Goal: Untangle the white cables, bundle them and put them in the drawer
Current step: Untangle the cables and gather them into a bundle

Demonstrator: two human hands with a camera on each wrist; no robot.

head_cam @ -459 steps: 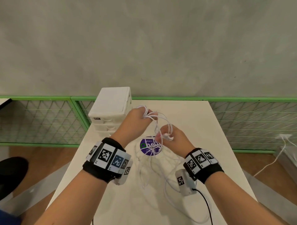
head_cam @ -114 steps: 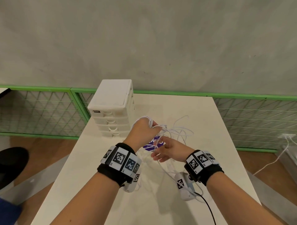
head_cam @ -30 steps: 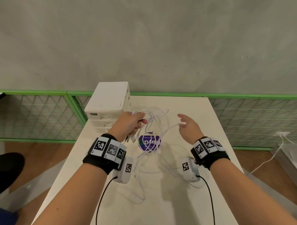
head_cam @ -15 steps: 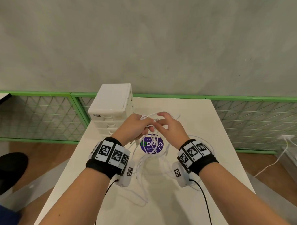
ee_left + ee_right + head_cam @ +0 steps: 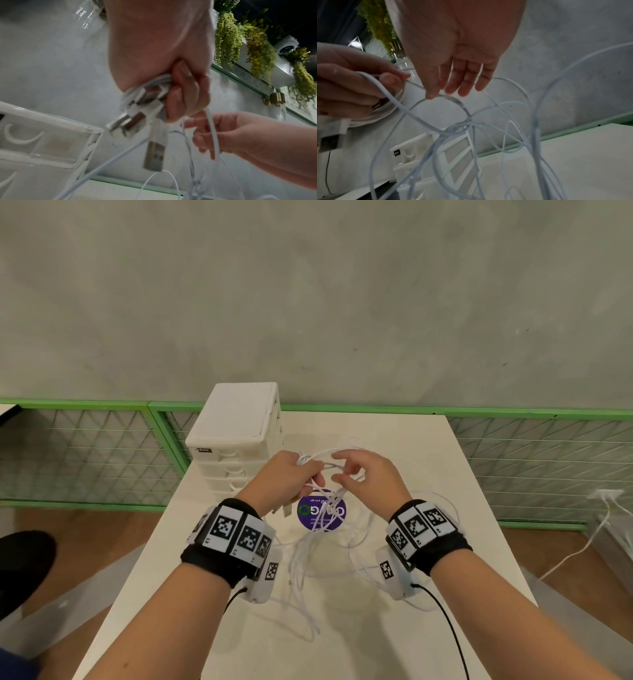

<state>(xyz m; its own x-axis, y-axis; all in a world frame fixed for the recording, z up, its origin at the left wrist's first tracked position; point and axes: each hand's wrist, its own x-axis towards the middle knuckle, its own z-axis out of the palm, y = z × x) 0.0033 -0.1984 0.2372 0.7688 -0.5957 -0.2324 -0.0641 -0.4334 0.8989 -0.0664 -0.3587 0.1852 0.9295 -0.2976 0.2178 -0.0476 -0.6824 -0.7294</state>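
**Q:** Where do the white cables lie, relative to the drawer unit?
**A:** Just right of it. The plug ends are clamped in the fist of the left hand, and the loops hang down to the worktop.
**Q:** And the right hand?
**A:** It is farther right of the unit, fingers loosely extended, touching one strand.

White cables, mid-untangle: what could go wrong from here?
1. The white cables cross in a knot near the right hand; pulling a loop outward may cinch it tighter.
2. Several USB plugs dangle below the grip of the left hand; a tug could drag one loose or snag it in the strands.
3. The drawer unit stands close behind the hands, drawers shut; a swinging loop might catch a handle.
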